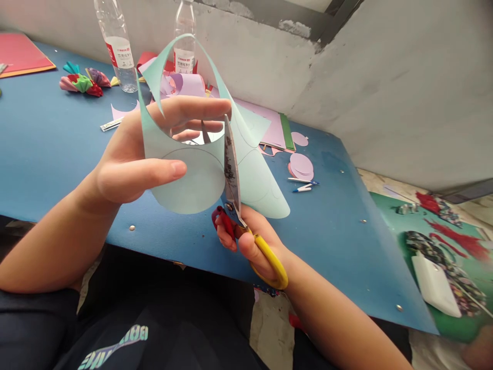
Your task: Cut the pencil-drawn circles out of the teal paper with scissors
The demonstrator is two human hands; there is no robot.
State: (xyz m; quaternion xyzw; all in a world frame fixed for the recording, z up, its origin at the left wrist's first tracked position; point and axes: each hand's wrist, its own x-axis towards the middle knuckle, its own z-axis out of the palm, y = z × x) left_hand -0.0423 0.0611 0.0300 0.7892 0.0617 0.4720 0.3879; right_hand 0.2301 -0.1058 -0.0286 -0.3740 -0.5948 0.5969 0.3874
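A left hand at nine o'clock holds a curled paper sheet above a table, scissors in the right hand at six o'clock cutting into it, with two bottles behind at eleven o'clock and paper discs at two o'clock.

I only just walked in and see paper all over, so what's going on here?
A person is cutting a sheet of pale green paper. The left hand holds it up above the blue table, while the right hand works scissors along a drawn curve. Purple paper circles and two water bottles lie further back.
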